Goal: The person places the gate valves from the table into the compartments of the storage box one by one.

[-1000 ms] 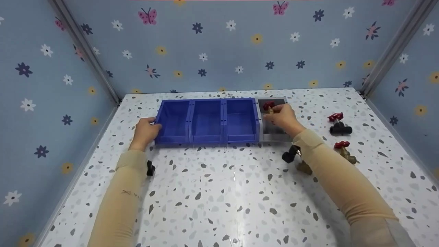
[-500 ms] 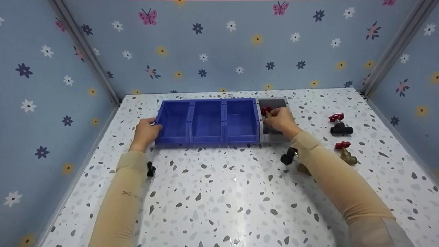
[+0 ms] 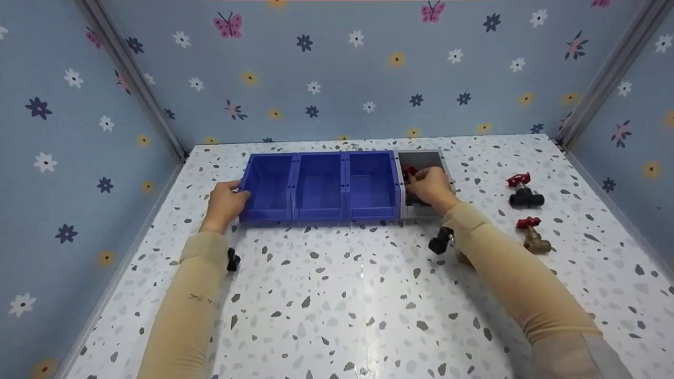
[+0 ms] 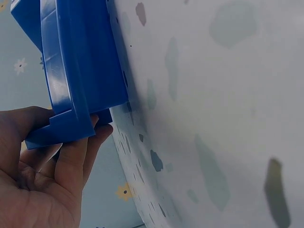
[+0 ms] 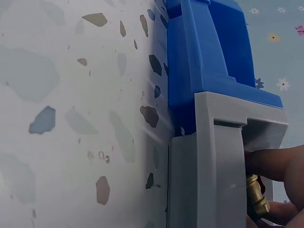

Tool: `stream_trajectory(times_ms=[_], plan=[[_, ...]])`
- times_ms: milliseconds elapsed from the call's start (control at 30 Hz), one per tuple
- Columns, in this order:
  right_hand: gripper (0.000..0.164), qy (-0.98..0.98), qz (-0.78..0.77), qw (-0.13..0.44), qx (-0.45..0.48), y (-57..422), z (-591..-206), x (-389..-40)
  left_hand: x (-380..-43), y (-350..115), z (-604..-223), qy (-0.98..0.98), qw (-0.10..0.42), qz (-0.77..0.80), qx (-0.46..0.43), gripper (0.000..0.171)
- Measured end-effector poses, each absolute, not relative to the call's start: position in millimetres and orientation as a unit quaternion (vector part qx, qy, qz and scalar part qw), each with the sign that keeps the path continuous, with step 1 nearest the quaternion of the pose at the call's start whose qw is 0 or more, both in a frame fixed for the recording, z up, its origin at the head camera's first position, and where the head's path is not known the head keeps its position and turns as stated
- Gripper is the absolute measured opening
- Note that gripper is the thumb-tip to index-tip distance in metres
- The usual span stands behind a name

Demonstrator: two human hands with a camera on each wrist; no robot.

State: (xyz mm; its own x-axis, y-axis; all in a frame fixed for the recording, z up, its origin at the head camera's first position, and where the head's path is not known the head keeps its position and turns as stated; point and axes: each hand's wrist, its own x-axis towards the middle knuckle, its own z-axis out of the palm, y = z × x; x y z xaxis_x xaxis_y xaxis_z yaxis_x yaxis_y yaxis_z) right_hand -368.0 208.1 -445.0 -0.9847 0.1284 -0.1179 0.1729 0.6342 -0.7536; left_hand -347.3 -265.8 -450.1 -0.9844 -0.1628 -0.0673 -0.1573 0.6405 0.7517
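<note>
My left hand (image 3: pixel 224 205) grips the outer side wall of the leftmost blue bin (image 3: pixel 267 214). In the left wrist view its thumb lies on one side of the plastic edge and its fingers on the other. My right hand (image 3: pixel 433 188) reaches into the grey bin (image 3: pixel 421 212) at the row's right end. It pinches a brass valve with a red handle (image 3: pixel 408 172). The right wrist view shows part of the brass body (image 5: pixel 257 195) between the fingers, inside the grey walls. The hand hides the rest of the valve.
Two more blue bins (image 3: pixel 318 214) stand between the held one and the grey bin. On the right lie a black valve with a red handle (image 3: pixel 526 198) and a brass valve (image 3: pixel 537 243). A brass piece (image 3: pixel 464 258) is mostly hidden by the right sleeve. Patterned walls enclose the table.
My right hand has lowered the brass valve from the back of the grey bin deeper into it and slightly towards me. The left hand stays on the blue bin.
</note>
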Motion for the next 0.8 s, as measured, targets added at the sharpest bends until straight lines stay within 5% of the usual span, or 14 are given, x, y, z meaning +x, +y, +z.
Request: stream_trajectory(times_ms=[800], plan=[[0.041,0.919,-0.386,0.037,0.071,210.6,-450.8,-373.1,-349.3,-267.5,-453.1,-0.898,0.0,-0.431,0.091,0.06]])
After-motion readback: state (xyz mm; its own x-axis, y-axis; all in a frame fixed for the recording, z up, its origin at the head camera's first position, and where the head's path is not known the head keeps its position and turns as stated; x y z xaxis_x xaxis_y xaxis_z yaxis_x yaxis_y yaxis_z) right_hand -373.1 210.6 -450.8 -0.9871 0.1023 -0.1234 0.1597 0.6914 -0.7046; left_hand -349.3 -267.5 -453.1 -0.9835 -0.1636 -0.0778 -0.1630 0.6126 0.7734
